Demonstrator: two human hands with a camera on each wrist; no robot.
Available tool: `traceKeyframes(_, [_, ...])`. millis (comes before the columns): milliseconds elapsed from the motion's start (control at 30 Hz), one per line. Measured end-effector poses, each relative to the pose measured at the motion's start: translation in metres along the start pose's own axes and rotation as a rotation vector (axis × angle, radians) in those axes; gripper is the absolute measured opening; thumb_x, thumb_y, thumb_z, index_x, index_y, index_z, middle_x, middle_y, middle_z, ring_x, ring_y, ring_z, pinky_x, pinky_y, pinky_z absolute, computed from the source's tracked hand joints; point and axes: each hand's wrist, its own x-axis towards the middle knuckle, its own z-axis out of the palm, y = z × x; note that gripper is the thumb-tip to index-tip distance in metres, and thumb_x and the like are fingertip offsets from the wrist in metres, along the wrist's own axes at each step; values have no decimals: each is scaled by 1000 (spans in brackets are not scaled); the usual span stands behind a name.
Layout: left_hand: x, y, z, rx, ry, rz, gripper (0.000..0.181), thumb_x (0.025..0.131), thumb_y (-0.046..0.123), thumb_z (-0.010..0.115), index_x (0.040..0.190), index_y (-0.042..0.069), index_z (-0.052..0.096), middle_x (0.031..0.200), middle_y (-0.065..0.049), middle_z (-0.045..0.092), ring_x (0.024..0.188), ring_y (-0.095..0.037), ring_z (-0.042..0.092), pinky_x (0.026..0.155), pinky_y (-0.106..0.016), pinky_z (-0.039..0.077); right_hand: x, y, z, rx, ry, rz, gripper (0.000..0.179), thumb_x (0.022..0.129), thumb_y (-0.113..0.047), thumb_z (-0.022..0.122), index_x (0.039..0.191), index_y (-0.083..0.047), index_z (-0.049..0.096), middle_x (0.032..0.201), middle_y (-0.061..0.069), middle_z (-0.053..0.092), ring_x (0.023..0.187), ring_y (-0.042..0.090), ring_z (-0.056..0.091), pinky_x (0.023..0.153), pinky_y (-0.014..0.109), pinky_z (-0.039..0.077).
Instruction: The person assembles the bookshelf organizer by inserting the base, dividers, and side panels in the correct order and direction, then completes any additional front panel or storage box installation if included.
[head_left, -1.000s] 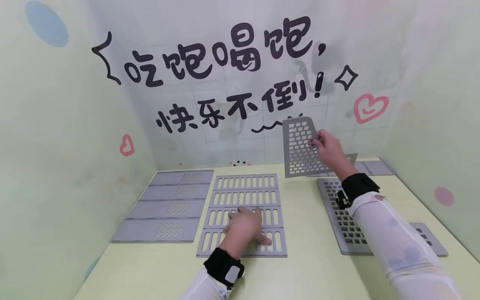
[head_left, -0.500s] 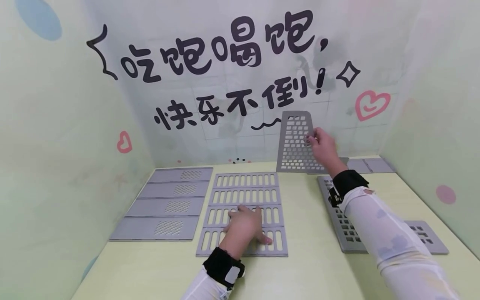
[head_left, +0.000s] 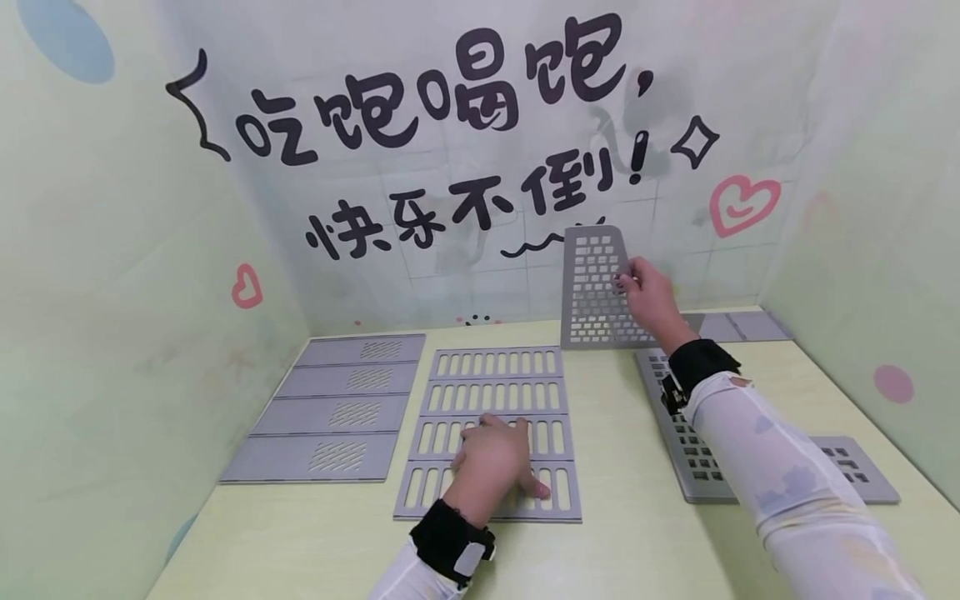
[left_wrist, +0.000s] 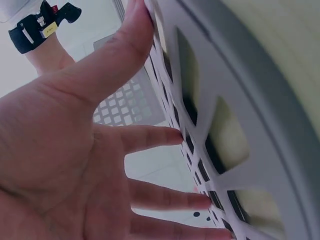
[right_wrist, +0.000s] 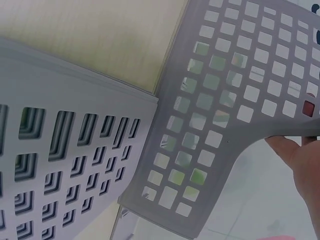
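My right hand [head_left: 648, 297] pinches the right edge of a grey panel with square holes [head_left: 596, 287], holding it upright near the back wall with its lower edge close to the table. The same perforated panel [right_wrist: 235, 100] fills the right wrist view, my fingers [right_wrist: 300, 155] at its edge. My left hand [head_left: 495, 457] lies flat with straight fingers on the grey slotted panels [head_left: 491, 392] laid in a column at the table's middle. Seen from the left wrist, my fingers [left_wrist: 150, 137] press on the slotted panel [left_wrist: 235, 125].
A stack of grey square-hole panels [head_left: 686, 442] lies under my right forearm, with another panel [head_left: 855, 471] further right. Four grey panels with small slanted vents [head_left: 337, 408] lie at the left. Flat grey sheets [head_left: 742, 325] sit at the back right. Walls enclose three sides.
The right hand has lowered the square-hole panel slightly and turned it more upright. The left hand stays on the slotted panels.
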Motion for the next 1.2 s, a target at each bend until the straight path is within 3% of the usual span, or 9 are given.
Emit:
traceKeyframes(133, [0,-7,-3,14,3,45,117,61,70,95,160,29,48,169,-27,35,147,-61,41,86,-76,58,0,-1,-1,15,3,3,31,117,-20,38,135,2,51,140,28,61,125,41,59,97,51,49])
traceKeyframes(300, [1,-14,-3,-46,-50,62,122,66,66,95,167,30,36,176,-24,24,156,-60,27,96,-82,51,1,-1,2,22,1,22,30,116,-20,39,135,1,51,140,26,61,124,41,60,96,50,50])
traceKeyframes(633, [-1,-14,-2,-40,-64,65,126,64,66,95,168,30,34,176,-25,22,156,-62,27,97,-84,49,1,-4,3,-29,-31,39,32,117,-24,39,135,0,50,141,25,60,122,40,59,94,49,48])
traceKeyframes(933, [6,-18,1,-87,-135,50,128,66,66,94,170,34,26,180,-19,9,161,-59,11,103,-88,41,3,-8,10,-355,-285,12,34,118,-24,31,128,5,46,113,27,63,104,41,63,87,52,51])
traceKeyframes(1200, [9,-18,1,-105,-156,54,127,68,65,94,170,34,25,180,-19,6,162,-59,8,104,-90,37,4,-16,23,-396,-342,8,26,116,-17,32,126,5,42,104,23,59,97,36,58,84,49,49])
